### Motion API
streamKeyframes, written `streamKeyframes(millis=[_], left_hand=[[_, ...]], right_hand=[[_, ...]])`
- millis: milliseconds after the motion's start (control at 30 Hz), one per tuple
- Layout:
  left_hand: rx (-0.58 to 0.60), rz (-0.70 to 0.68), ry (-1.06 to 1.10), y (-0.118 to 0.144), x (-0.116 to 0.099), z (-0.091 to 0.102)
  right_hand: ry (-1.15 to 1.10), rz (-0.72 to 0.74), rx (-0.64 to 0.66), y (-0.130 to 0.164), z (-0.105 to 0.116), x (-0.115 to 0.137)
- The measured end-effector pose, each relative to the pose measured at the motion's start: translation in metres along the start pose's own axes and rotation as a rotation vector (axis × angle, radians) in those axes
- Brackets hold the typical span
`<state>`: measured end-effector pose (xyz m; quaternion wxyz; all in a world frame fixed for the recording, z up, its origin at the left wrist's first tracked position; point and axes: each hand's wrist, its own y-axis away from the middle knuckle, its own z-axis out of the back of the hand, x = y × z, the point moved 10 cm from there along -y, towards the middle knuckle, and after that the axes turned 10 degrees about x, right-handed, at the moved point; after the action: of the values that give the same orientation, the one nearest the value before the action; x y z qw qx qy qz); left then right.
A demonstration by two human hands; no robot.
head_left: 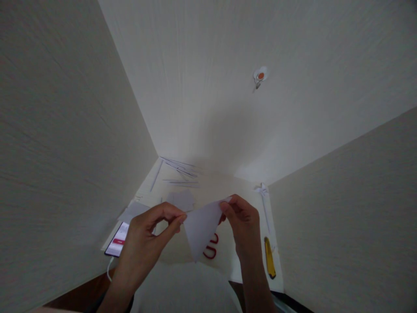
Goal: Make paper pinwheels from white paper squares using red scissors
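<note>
At the far left of the tabletop point(224, 184) a phone point(117, 244) lies face up with its screen lit, a white cable point(110, 266) trailing from its near end. Just beyond it rest a few flat grey paper pieces point(180, 200), and further back a scatter of thin paper strips point(179, 171) lies fanned near the corner where the walls meet. The left hand point(148, 237) is raised over the tabletop, its fingers point(177, 219) closed in a pinch on the left corner of a folded paper triangle point(202, 228). The triangle hangs in the air between both hands, its point aimed down towards the person's lap, above the red handles of scissors point(211, 248) that lie on the tabletop beneath it. The right hand point(243, 226) holds the opposite upper corner, its fingers point(226, 208) pinched shut on the paper's edge. Judging by this, the sheet is already cut and folded into a triangular shape with crisp edges, and the hands seem to be midway through creasing or opening it; how many folds remain cannot be told. To the right a yellow utility knife point(269, 258) lies on the tabletop near the wall, a white strip point(265, 204) running back from it. On the far wall hangs a small hook with an orange centre point(259, 77)
</note>
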<state>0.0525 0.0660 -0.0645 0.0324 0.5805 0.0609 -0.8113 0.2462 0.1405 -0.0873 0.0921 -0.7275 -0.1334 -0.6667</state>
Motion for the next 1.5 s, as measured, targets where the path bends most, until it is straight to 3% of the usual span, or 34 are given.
streamKeyframes(millis=[267, 567, 700, 900, 1167, 1367, 1500], left_hand=[[0.018, 0.008, -0.006, -0.001, 0.003, 0.0], [0.039, -0.015, -0.004, -0.004, 0.001, -0.001], [-0.021, -0.002, 0.037, -0.003, 0.006, 0.004], [-0.132, -0.012, 0.09, -0.001, 0.004, 0.014], [-0.22, 0.009, 0.069, 0.004, 0.002, 0.015], [-0.332, -0.007, 0.067, 0.009, 0.002, 0.025], [-0.331, -0.027, 0.095, 0.008, 0.001, 0.024]], right_hand=[[0.003, 0.065, -0.042, -0.002, 0.008, 0.009], [-0.038, 0.124, -0.037, 0.003, 0.002, 0.01], [0.012, 0.133, 0.003, 0.002, 0.0, 0.011], [0.05, -0.049, 0.234, 0.001, -0.025, -0.013], [0.074, -0.075, 0.109, 0.003, -0.024, -0.012], [0.068, -0.07, 0.174, 0.006, -0.036, -0.017], [0.078, -0.06, 0.161, 0.008, -0.036, -0.019]])
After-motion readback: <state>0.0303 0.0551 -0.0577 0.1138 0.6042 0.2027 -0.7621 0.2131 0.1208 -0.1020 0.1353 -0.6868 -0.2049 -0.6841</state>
